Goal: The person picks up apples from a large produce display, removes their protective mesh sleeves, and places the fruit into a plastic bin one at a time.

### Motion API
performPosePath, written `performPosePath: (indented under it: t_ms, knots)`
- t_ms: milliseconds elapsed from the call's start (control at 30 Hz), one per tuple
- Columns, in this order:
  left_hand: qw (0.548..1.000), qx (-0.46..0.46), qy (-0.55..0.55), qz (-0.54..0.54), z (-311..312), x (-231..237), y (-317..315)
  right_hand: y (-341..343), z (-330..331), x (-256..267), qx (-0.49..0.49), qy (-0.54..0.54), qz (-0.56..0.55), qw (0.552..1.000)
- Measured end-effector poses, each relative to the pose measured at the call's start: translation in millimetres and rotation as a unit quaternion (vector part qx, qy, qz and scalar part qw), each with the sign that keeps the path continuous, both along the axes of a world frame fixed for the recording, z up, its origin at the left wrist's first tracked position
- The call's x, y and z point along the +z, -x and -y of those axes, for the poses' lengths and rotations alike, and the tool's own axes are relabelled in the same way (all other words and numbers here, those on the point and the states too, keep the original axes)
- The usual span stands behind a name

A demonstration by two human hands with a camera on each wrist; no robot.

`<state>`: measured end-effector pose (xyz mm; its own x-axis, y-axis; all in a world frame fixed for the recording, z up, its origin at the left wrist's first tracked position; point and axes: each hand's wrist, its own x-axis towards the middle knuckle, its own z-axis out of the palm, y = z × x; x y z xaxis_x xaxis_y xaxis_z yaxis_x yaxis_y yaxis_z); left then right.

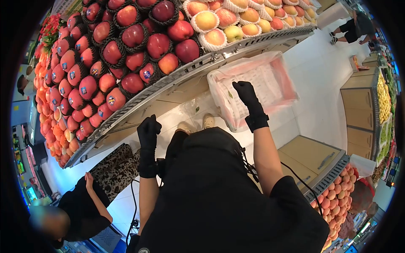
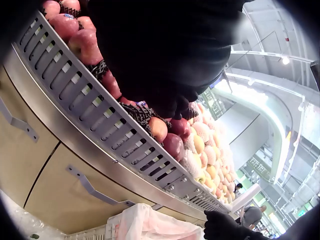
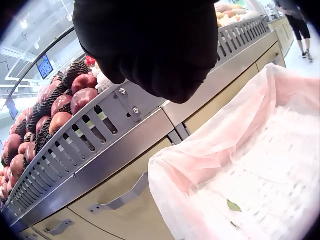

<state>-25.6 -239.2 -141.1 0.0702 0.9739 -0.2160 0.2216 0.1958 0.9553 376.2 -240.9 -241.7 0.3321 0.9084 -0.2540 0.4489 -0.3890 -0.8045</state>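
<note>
1. While both our hands are balled into fists, we see nothing held in either; fingers are curled in, black gloves on.
2. Our left hand [image 1: 148, 130] is nearest the grey slotted rail [image 2: 102, 112], apart from it in the head view. In the left wrist view the fist covers part of the red apples [image 1: 134, 35].
3. Our right hand [image 1: 247, 95] overlaps the near part of the lined crate [image 1: 278, 74] in the head view; we can't tell how high above it. Wrist view puts the crate low and to the right of the fist.
4. Crate location: on the floor [image 1: 312, 105], in front of the beige cabinet doors [image 2: 60, 185], ahead of our shoes [image 1: 209, 121]. Pink liner [image 3: 200, 145] hangs over its rim; a green leaf [image 3: 233, 205] lies inside.
5. Apple location: heaped behind the rail, many in black foam nets, some stickered. Pale yellow-red fruit [image 1: 206, 20] in white nets sits next along, to the right.
6. Clear plastic sheet [image 1: 190, 105] lies on the floor just left of the crate.
7. Around us: a person in a spotted garment [image 1: 116, 173] at left, a dark-clad person [image 1: 358, 27] far right, a peach-coloured fruit pile [image 1: 335, 198] behind right.
</note>
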Motion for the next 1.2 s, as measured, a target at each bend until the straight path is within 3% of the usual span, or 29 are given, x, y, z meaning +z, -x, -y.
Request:
performPosePath:
  t_ms: [200, 233, 333, 367, 500, 600, 633, 1067, 1200]
  knots:
    - [0.999, -0.031, 0.005, 0.022, 0, -2, 10, 1, 37, -9, -0.059, 0.01, -0.039, 0.997]
    - [0.999, -0.042, -0.009, 0.03, -1, -7, 15, 2, 43, -3, -0.051, 0.054, -0.018, 0.997]
    - [0.995, -0.077, -0.049, 0.038, -1, -9, 29, 11, 70, -14, -0.008, -0.054, 0.028, 0.998]
    - [0.993, -0.086, -0.065, 0.039, -1, -9, 32, 19, 77, -14, -0.042, -0.028, -0.013, 0.999]
    - [0.991, -0.11, -0.06, 0.056, 2, -17, 43, 32, 105, -4, -0.003, 0.004, -0.049, 0.999]
    - [0.99, -0.125, -0.024, 0.067, 7, -29, 45, 43, 134, -1, -0.07, 0.089, -0.182, 0.977]
    - [0.988, -0.138, -0.012, 0.069, 9, -34, 46, 46, 145, -5, -0.065, 0.059, -0.206, 0.975]
    - [0.98, -0.184, 0.012, 0.075, 27, -83, 23, 8, 223, -30, -0.21, 0.079, -0.218, 0.95]
    - [0.976, -0.211, -0.052, -0.03, 33, -90, -7, -25, 222, -31, -0.255, 0.067, -0.169, 0.95]
